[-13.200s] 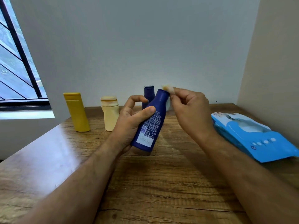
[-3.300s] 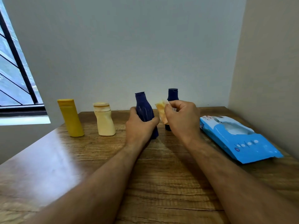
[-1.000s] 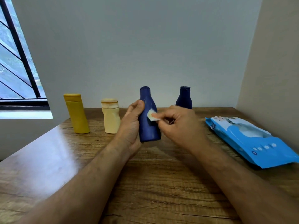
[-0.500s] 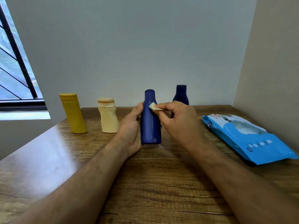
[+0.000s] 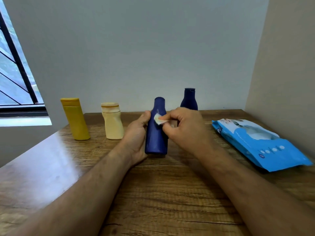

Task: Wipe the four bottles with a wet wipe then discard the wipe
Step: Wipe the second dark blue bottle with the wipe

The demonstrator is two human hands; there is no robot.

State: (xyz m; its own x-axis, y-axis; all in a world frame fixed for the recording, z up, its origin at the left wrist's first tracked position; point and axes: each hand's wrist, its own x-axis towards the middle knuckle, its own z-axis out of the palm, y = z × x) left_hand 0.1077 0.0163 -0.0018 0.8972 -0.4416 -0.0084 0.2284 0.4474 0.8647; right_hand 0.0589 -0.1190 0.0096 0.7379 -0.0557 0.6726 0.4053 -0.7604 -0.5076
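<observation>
My left hand grips a dark blue bottle upright near the middle of the wooden table. Against the bottle's shoulder my right hand pinches a small folded wet wipe. A second dark blue bottle stands behind my right hand, its lower part hidden. At the back left stand a mustard yellow bottle and a cream bottle.
A blue pack of wet wipes lies flat at the table's right side, close to the beige side wall. A grey wall runs along the table's back edge. A barred window is at the far left.
The wipe in my right hand has slid down from the bottle's neck to its shoulder since half a second ago. My left hand keeps holding the same bottle upright.
</observation>
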